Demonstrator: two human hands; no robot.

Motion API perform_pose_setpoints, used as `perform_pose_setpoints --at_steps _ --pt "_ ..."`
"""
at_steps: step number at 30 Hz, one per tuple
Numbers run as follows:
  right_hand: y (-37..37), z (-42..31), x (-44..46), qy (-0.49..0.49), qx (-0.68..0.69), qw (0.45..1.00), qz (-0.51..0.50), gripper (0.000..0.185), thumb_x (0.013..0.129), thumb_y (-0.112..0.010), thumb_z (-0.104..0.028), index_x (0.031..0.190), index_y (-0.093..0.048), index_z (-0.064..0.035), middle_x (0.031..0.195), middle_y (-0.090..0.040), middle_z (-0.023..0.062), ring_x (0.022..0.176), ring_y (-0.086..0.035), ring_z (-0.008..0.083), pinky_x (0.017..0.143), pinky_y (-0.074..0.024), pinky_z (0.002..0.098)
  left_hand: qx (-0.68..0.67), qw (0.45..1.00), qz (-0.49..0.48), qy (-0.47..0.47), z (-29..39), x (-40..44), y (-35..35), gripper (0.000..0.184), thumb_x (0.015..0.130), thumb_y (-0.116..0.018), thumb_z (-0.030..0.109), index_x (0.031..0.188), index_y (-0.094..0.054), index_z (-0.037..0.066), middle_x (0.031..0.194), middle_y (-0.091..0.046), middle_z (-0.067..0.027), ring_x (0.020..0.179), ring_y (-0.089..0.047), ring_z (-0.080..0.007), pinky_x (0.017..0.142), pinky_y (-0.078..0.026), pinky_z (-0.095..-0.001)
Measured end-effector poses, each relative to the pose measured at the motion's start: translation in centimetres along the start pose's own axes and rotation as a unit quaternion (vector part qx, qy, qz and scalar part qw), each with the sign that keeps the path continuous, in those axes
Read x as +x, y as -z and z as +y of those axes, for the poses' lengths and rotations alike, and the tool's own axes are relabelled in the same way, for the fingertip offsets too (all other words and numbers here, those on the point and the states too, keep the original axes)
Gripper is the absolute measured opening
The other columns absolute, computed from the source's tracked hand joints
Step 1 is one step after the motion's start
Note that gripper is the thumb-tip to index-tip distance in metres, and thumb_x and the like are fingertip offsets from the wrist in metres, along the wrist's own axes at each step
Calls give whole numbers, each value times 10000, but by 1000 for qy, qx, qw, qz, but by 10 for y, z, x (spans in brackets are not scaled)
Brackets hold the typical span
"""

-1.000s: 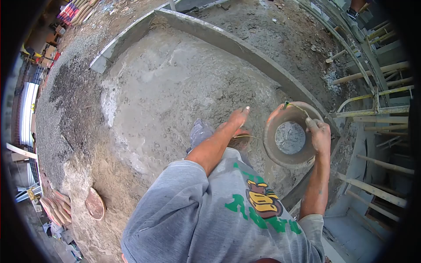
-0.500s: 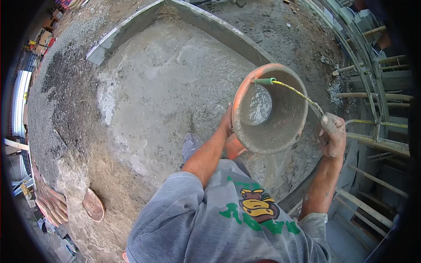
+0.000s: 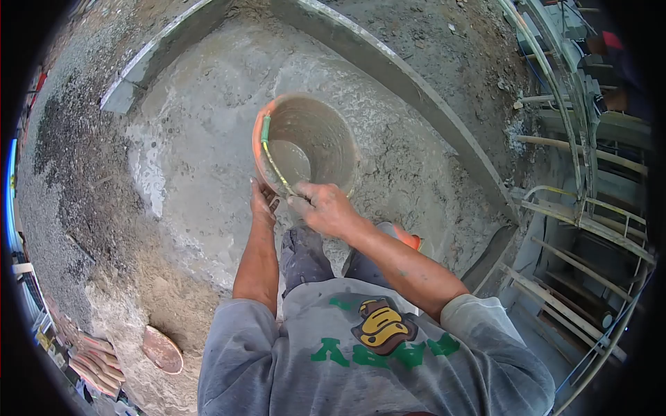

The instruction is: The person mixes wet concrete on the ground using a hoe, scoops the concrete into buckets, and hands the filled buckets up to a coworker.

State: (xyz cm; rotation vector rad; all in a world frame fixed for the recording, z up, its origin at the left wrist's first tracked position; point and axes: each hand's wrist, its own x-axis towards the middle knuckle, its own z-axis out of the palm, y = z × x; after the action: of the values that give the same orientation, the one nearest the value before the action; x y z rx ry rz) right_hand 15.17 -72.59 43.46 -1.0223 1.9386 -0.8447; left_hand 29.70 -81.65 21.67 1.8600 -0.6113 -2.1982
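Observation:
An orange bucket, its inside coated in grey residue, is tilted with its mouth toward me above the wet grey mix. A yellow cord handle with a green grip runs along its left rim. My right hand is closed around the cord's lower end at the near rim. My left hand holds the bucket's lower left outside, fingers partly hidden by the wall. Between my legs and right forearm, an orange object shows in part; I cannot tell its kind.
Low concrete walls border the wet grey mix at the back and right. Gravel lies left. A shallow brown bowl rests near left. Metal and wooden framing stands right, with another person's arm at the upper right.
The bucket has moved left, in front of my body. My right hand has swung left with the cord, which now lies along the rim. My left hand has moved left too.

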Motion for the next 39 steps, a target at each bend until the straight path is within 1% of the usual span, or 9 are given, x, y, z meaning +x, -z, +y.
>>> perform_pose_setpoints --at_steps 11,16,18,21,26,30,35,37,39 --pt "-102 114 130 -68 14 981 -181 376 874 -509 -367 878 -636 -14 766 -616 210 738 -598 371 686 -457 420 -173 960 209 -64 -12 107 137 795 855 -368 654 1327 -345 15 1368 -358 -125 1255 -350 -252 1032 -265 -446" --pt "-203 302 184 -172 152 968 -97 498 893 -481 -453 742 -622 0 615 -572 94 613 -562 226 616 -439 353 -77 974 189 -104 -46 241 126 749 840 -397 662 1246 -404 33 1319 -402 -125 1253 -335 -239 1017 -258 -449" --pt "-207 396 191 -300 184 932 -92 522 893 -456 -465 733 -611 7 678 -598 160 668 -577 280 677 -449 386 26 965 244 -88 -66 296 99 697 823 -461 650 1164 -453 42 1250 -460 -121 1173 -409 -227 956 -332 -454" --pt "-182 510 159 -259 213 941 -49 540 891 -473 -484 633 -554 -18 589 -523 75 588 -506 177 605 -418 328 41 893 397 -208 -100 361 74 639 807 -594 559 1053 -436 -9 1037 -558 -165 873 -580 -212 703 -506 -308" --pt "-109 627 108 -267 404 875 -21 549 890 -488 -504 579 -507 -52 553 -460 13 555 -454 125 556 -372 297 98 913 160 -361 -124 364 -53 597 848 -585 486 1112 -496 -42 1037 -571 -126 900 -558 -195 779 -489 -314" --pt "-20 706 43 -241 515 822 -22 509 923 -476 -425 540 -425 -94 514 -381 7 516 -383 132 584 -366 301 160 904 181 -352 -172 350 -182 562 856 -587 452 1137 -530 -31 1026 -587 -122 923 -539 -189 810 -463 -321" --pt "116 745 -83 -255 495 831 19 502 920 -495 -416 551 -431 -82 542 -402 12 541 -386 129 591 -353 298 272 855 313 -310 -336 311 -272 541 862 -551 471 1126 -548 -2 1035 -599 -170 966 -560 -239 819 -449 -354" --pt "157 735 -109 -277 469 836 61 481 923 -497 -402 563 -436 -89 546 -401 5 536 -377 121 591 -354 299 185 907 246 -288 -376 291 -314 560 864 -519 495 1152 -544 16 1070 -590 -199 992 -561 -297 841 -435 -381" --pt "181 706 -135 -311 461 827 84 467 924 -500 -395 572 -437 -94 546 -397 -1 534 -368 114 586 -352 304 257 905 221 -258 -400 285 -326 573 869 -503 492 1172 -530 6 1094 -572 -220 988 -559 -319 858 -429 -398"
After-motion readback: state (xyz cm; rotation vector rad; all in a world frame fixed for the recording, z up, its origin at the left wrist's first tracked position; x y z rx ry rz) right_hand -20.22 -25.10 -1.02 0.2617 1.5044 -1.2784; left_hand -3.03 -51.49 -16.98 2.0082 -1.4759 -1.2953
